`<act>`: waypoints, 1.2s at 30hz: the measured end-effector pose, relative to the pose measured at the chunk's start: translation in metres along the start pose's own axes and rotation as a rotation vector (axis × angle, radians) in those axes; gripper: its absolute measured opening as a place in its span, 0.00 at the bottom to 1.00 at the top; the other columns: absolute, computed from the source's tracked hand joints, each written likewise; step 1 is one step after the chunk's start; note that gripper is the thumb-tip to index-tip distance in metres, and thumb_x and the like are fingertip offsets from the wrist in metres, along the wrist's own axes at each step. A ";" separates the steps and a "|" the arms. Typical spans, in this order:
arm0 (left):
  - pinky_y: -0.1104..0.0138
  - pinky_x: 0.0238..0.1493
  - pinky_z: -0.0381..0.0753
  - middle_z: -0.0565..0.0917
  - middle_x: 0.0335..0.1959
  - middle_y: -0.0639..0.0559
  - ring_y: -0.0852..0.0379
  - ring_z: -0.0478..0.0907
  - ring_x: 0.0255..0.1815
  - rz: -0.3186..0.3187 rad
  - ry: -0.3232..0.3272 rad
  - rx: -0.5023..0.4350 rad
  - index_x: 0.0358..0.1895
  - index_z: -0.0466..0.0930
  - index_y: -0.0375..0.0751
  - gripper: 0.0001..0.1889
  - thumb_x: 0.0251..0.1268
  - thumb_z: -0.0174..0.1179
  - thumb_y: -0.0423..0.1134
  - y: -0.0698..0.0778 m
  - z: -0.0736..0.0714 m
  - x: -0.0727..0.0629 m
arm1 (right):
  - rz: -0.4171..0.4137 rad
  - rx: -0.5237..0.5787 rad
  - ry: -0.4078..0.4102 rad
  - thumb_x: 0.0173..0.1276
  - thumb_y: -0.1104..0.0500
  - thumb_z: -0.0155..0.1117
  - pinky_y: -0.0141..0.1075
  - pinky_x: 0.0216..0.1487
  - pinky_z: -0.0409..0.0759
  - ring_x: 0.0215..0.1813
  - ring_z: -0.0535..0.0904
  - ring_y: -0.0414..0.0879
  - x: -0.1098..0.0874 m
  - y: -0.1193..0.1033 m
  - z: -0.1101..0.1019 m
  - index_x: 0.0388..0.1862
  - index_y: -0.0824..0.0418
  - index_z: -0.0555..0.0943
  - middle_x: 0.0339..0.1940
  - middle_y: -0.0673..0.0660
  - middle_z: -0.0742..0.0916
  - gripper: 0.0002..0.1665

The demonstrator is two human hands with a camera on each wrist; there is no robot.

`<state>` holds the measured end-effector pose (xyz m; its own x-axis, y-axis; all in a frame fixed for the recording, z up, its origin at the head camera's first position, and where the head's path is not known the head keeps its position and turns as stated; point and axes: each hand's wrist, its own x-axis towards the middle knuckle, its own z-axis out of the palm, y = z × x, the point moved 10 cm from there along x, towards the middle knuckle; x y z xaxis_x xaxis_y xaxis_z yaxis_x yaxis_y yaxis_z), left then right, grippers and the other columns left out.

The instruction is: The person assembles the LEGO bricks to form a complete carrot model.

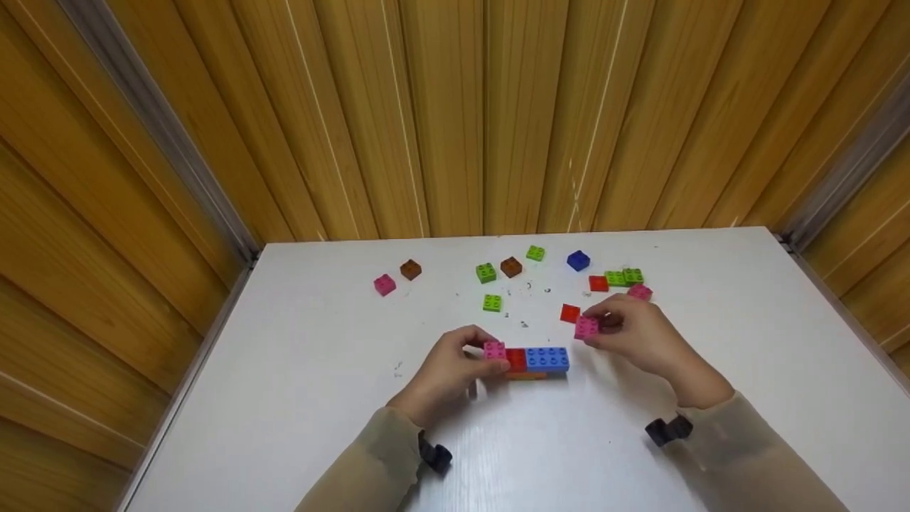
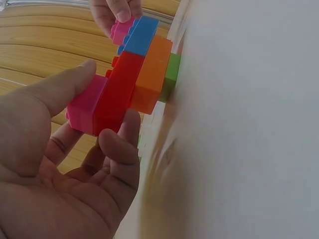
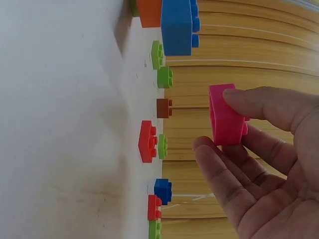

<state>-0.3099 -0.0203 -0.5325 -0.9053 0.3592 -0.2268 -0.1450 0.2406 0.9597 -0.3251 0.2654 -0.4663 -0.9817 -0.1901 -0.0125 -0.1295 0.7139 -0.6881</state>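
Note:
Toy building bricks are joined in a stepped stack: a green brick (image 2: 172,72) lowest, an orange brick (image 2: 152,74) over it, then a red brick (image 2: 118,92) and a blue brick (image 1: 547,359) side by side. A pink brick (image 1: 495,350) sits on the red one's left end. My left hand (image 1: 451,366) grips that end, thumb against the pink brick and fingers at the red one. To the right of the stack, my right hand (image 1: 640,334) pinches a second pink brick (image 3: 227,114), held apart from the blue brick with its hollow underside partly showing.
Loose bricks lie across the back of the white table (image 1: 320,341): brown (image 1: 410,269), lime green (image 1: 492,303), dark blue (image 1: 579,260), red (image 1: 570,313) and pink (image 1: 384,285). A corrugated wood-patterned wall (image 1: 448,121) stands behind the table.

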 end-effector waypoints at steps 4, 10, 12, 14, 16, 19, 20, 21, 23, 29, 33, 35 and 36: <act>0.67 0.27 0.83 0.85 0.58 0.46 0.51 0.84 0.38 0.013 0.001 0.000 0.57 0.87 0.51 0.19 0.69 0.82 0.47 0.002 -0.001 0.001 | -0.039 0.052 -0.036 0.72 0.56 0.84 0.33 0.61 0.88 0.60 0.90 0.54 0.000 -0.007 0.010 0.61 0.57 0.92 0.57 0.57 0.92 0.21; 0.66 0.29 0.84 0.85 0.57 0.46 0.51 0.84 0.38 0.010 -0.001 0.004 0.56 0.87 0.52 0.19 0.69 0.82 0.48 0.000 -0.001 0.003 | -0.056 0.091 -0.077 0.71 0.54 0.84 0.29 0.59 0.84 0.59 0.88 0.52 0.000 -0.010 0.022 0.60 0.54 0.92 0.57 0.55 0.92 0.21; 0.66 0.30 0.85 0.85 0.57 0.47 0.51 0.85 0.39 0.009 -0.004 0.004 0.57 0.87 0.52 0.19 0.69 0.82 0.49 -0.001 0.000 0.004 | -0.061 0.101 -0.090 0.71 0.54 0.84 0.32 0.61 0.85 0.59 0.88 0.51 0.000 -0.010 0.026 0.60 0.54 0.91 0.58 0.55 0.92 0.21; 0.66 0.30 0.85 0.85 0.58 0.47 0.51 0.85 0.39 0.006 -0.007 0.001 0.57 0.87 0.52 0.20 0.68 0.83 0.50 -0.001 0.001 0.004 | -0.075 0.114 -0.102 0.71 0.55 0.84 0.37 0.62 0.87 0.59 0.88 0.51 -0.001 -0.012 0.029 0.60 0.55 0.91 0.58 0.55 0.92 0.20; 0.66 0.30 0.85 0.86 0.58 0.47 0.51 0.85 0.39 0.005 -0.009 0.001 0.57 0.87 0.52 0.20 0.68 0.83 0.50 -0.001 0.001 0.004 | -0.089 0.131 -0.111 0.70 0.56 0.84 0.40 0.63 0.88 0.58 0.88 0.51 -0.001 -0.012 0.033 0.59 0.56 0.91 0.57 0.56 0.92 0.20; 0.66 0.31 0.85 0.86 0.58 0.48 0.51 0.85 0.41 0.002 -0.005 0.009 0.56 0.87 0.52 0.19 0.69 0.82 0.50 0.000 0.000 0.004 | -0.102 0.153 -0.126 0.70 0.57 0.84 0.41 0.63 0.88 0.58 0.89 0.51 -0.001 -0.014 0.037 0.59 0.56 0.91 0.57 0.56 0.92 0.20; 0.65 0.31 0.85 0.86 0.58 0.48 0.52 0.86 0.42 0.002 -0.002 0.015 0.56 0.87 0.52 0.19 0.69 0.82 0.50 0.000 0.000 0.004 | -0.101 0.159 -0.134 0.70 0.57 0.84 0.39 0.62 0.87 0.58 0.88 0.51 -0.001 -0.013 0.039 0.60 0.56 0.91 0.57 0.56 0.92 0.21; 0.65 0.32 0.85 0.86 0.58 0.49 0.52 0.86 0.44 0.000 0.001 0.019 0.56 0.87 0.52 0.19 0.69 0.82 0.50 0.000 -0.001 0.004 | -0.097 0.165 -0.141 0.71 0.56 0.84 0.37 0.61 0.87 0.59 0.88 0.51 0.000 -0.013 0.040 0.60 0.56 0.91 0.57 0.56 0.92 0.21; 0.65 0.32 0.85 0.86 0.59 0.49 0.52 0.86 0.46 -0.004 0.006 0.022 0.56 0.87 0.52 0.19 0.69 0.82 0.50 0.000 -0.002 0.003 | -0.090 0.177 -0.154 0.71 0.56 0.84 0.34 0.59 0.87 0.59 0.87 0.52 0.000 -0.013 0.043 0.61 0.56 0.91 0.58 0.56 0.92 0.22; 0.66 0.31 0.83 0.86 0.58 0.47 0.51 0.86 0.43 0.008 0.002 0.004 0.55 0.88 0.52 0.18 0.68 0.82 0.50 0.001 0.000 0.003 | -0.065 0.192 -0.171 0.71 0.57 0.83 0.31 0.56 0.85 0.59 0.87 0.52 0.001 -0.011 0.046 0.62 0.56 0.91 0.58 0.57 0.92 0.21; 0.66 0.28 0.82 0.86 0.57 0.47 0.52 0.85 0.40 0.017 0.003 -0.013 0.55 0.88 0.51 0.18 0.68 0.82 0.48 0.002 0.000 0.003 | -0.062 0.210 -0.184 0.73 0.54 0.81 0.33 0.54 0.86 0.57 0.86 0.52 0.002 -0.010 0.048 0.61 0.57 0.91 0.57 0.58 0.92 0.20; 0.66 0.28 0.81 0.86 0.56 0.47 0.51 0.84 0.38 0.015 0.001 -0.020 0.55 0.88 0.50 0.17 0.69 0.82 0.47 0.001 0.000 0.002 | -0.055 0.218 -0.189 0.75 0.51 0.80 0.34 0.53 0.86 0.56 0.86 0.52 0.001 -0.009 0.050 0.61 0.57 0.91 0.57 0.58 0.92 0.20; 0.66 0.27 0.82 0.86 0.56 0.47 0.51 0.84 0.37 0.015 0.002 -0.020 0.54 0.88 0.50 0.17 0.69 0.82 0.47 0.001 0.001 0.002 | -0.046 0.219 -0.191 0.76 0.49 0.80 0.34 0.52 0.86 0.55 0.86 0.51 0.001 -0.008 0.051 0.61 0.56 0.91 0.57 0.58 0.92 0.20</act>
<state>-0.3117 -0.0188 -0.5322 -0.9080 0.3613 -0.2121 -0.1395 0.2167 0.9662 -0.3182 0.2250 -0.4972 -0.9287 -0.3573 -0.0994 -0.1201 0.5431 -0.8310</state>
